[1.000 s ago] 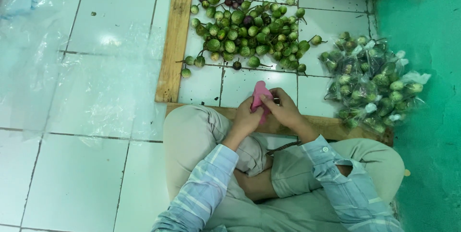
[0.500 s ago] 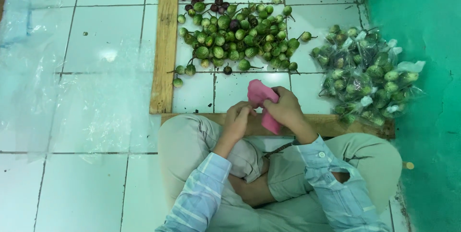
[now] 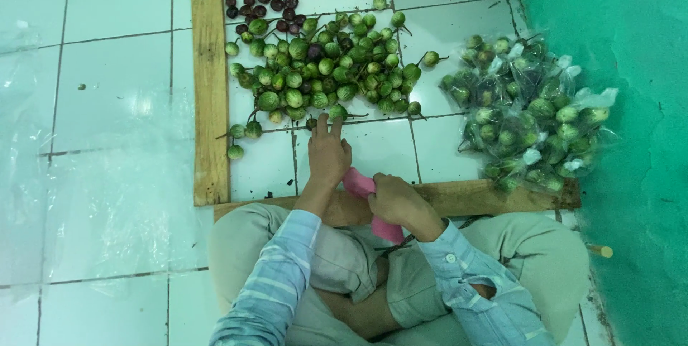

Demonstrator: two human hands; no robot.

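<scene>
While your right hand (image 3: 401, 203) clamps the pink bag (image 3: 358, 183), your left hand (image 3: 328, 152), fingers spread, reaches twelve o'clock toward the eggplants (image 3: 322, 66); next looks like grasping one

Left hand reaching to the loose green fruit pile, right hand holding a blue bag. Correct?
Not quite. The head view shows the left hand reaching to the loose green fruit pile, but the bag that the right hand holds is pink, not blue.
</scene>
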